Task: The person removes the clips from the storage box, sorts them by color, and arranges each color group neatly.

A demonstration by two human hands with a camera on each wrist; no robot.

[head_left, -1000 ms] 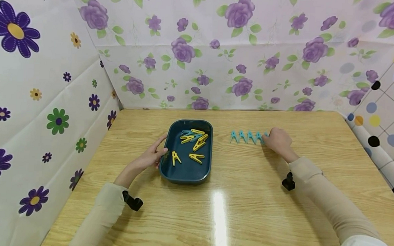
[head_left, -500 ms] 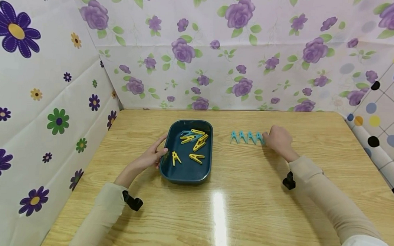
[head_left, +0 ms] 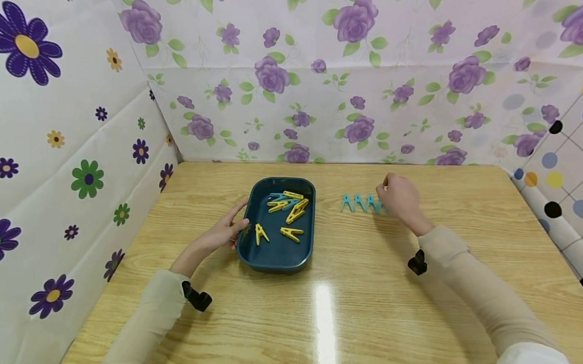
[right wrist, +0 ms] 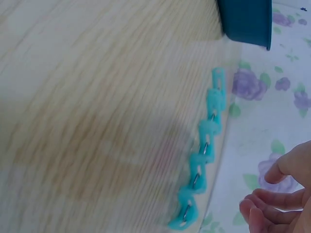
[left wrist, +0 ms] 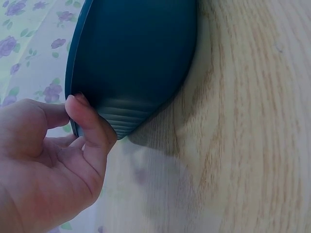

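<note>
My left hand grips the left side of a dark teal plastic tub. In the left wrist view, thumb and fingers pinch the rim of the tub. Inside it lie several yellow clothespins and a few blue clothespins. Right of the tub, several light blue clothespins stand in a row, legs spread. My right hand hovers by the right end of this row, partly covering it. The right wrist view shows that hand with loosely bent fingers and nothing between them, apart from the clothespins.
The wooden table carries the tub and the row. A floral sheet hangs along its back edge, with patterned sheets on the left and right sides. Each sleeve cuff bears a small black wrist camera.
My right hand has moved from the right end of the clothespin row leftward and slightly back, now over its end. The left hand and tub stay put.
</note>
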